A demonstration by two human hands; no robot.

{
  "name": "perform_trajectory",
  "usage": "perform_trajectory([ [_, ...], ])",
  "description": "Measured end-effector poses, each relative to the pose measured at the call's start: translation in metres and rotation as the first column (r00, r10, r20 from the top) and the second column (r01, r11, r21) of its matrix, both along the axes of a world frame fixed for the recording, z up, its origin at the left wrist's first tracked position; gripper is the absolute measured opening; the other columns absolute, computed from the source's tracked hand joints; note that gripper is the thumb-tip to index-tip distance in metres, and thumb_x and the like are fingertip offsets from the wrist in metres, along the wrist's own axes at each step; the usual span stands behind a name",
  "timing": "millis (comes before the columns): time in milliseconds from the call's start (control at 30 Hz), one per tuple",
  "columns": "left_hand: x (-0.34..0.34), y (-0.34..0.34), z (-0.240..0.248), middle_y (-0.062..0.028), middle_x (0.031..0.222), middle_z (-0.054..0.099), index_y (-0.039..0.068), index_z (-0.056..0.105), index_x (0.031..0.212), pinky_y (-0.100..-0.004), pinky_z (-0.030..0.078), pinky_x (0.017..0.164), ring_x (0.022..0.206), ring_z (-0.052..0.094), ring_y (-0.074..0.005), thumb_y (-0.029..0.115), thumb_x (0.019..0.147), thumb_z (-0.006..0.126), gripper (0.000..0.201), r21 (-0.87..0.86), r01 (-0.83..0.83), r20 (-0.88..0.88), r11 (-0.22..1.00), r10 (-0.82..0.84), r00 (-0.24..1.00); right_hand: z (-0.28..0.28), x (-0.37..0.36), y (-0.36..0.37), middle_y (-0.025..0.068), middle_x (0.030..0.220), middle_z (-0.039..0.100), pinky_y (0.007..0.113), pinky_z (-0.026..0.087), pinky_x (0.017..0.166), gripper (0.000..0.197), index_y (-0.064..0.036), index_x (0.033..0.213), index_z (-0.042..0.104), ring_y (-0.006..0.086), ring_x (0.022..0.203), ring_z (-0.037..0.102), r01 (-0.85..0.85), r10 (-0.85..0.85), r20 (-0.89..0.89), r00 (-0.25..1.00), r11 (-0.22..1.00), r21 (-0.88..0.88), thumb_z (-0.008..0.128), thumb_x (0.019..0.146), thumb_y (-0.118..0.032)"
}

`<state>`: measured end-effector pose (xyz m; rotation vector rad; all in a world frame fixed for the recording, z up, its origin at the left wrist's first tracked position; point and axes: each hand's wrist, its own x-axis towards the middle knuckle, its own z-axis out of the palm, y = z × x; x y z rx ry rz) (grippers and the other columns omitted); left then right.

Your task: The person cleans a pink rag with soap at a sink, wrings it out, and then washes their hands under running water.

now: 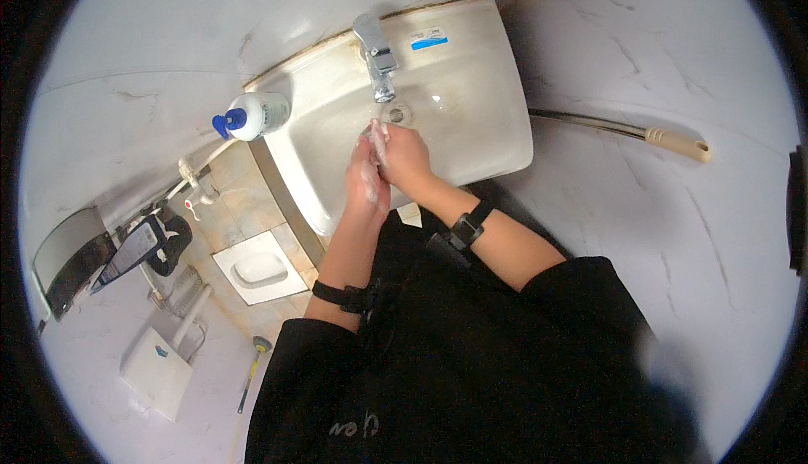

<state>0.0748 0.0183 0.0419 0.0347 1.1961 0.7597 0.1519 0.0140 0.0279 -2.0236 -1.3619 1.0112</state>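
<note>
Over the white washbasin [471, 140], my left hand [360, 180] and my right hand [406, 158] are pressed together, each closed on the other. White soap lather coats the fingers and the seam between the palms. Part of the fingers is hidden where the hands overlap. Just beyond them is the round drain [396, 114]. Above the drain reaches a chrome faucet [374, 52], with no water stream visible from its spout. A white pump bottle [261, 116] with a blue top stands on the basin's left rim, apart from my hands.
A blue and white sticker [429, 38] is on the basin's back ledge. To the right, a beige-handled rod [665, 140] leans by the wall. On the left are a wall tap [195, 188], a floor squat toilet [259, 269], a white cistern [157, 371] and a dark dispenser [71, 254].
</note>
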Motion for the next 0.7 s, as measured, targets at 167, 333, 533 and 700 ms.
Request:
perform_trajectory([
  [167, -0.016, 0.003, -0.011, -0.0112, 0.133, 0.051, -0.001, 0.044, 0.132, -0.0325, 0.038, 0.101, 0.115, 0.05, -0.0213, 0.032, 0.103, 0.03, 0.047, 0.089, 0.007, 0.015, 0.996, -0.009, 1.0, 0.008, -0.014, -0.018, 0.0201, 0.069, 0.062, 0.049, 0.047, 0.063, 0.044, -0.0047, 0.081, 0.063, 0.0413, 0.07, 0.06, -0.044, 0.043, -0.119, 0.992, 0.999, -0.01, 0.041, 0.096, -0.039],
  [333, -0.013, -0.013, -0.013, -0.0117, 0.113, 0.063, -0.004, 0.06, 0.113, -0.0292, 0.046, 0.086, 0.099, 0.056, -0.0148, 0.029, 0.103, 0.033, 0.044, 0.161, 0.232, -0.311, 0.959, -0.173, 0.934, -0.029, 0.003, -0.017, 0.0148, 0.071, 0.065, 0.044, 0.05, 0.062, 0.043, -0.0042, 0.081, 0.063, 0.0331, 0.066, 0.064, 0.164, -0.184, -0.198, 0.963, 0.98, -0.116, 0.046, 0.094, -0.041],
  [533, -0.019, -0.029, -0.015, -0.0182, 0.121, 0.059, -0.005, 0.063, 0.111, -0.0355, 0.044, 0.093, 0.11, 0.057, -0.0232, 0.03, 0.101, 0.038, 0.044, 0.303, 0.604, -0.672, 0.737, -0.284, 0.684, -0.033, 0.013, -0.015, -0.0003, 0.091, 0.059, 0.038, 0.048, 0.071, 0.042, -0.0112, 0.104, 0.06, 0.0137, 0.082, 0.058, 0.145, -0.795, -0.605, 0.045, 0.604, -0.783, 0.052, 0.092, -0.05],
  [700, -0.017, -0.025, -0.028, -0.0257, 0.148, 0.028, -0.001, 0.044, 0.136, -0.0519, 0.016, 0.111, 0.137, 0.025, -0.0412, 0.027, 0.098, 0.039, 0.047, 0.279, 0.803, -0.951, 0.526, 0.036, 0.307, 0.011, 0.001, -0.017, -0.0003, 0.108, 0.059, 0.041, 0.045, 0.086, 0.045, -0.0131, 0.115, 0.058, 0.0154, 0.105, 0.054, -0.027, -0.731, -0.668, -0.14, 0.677, -0.735, 0.063, 0.087, -0.048],
])
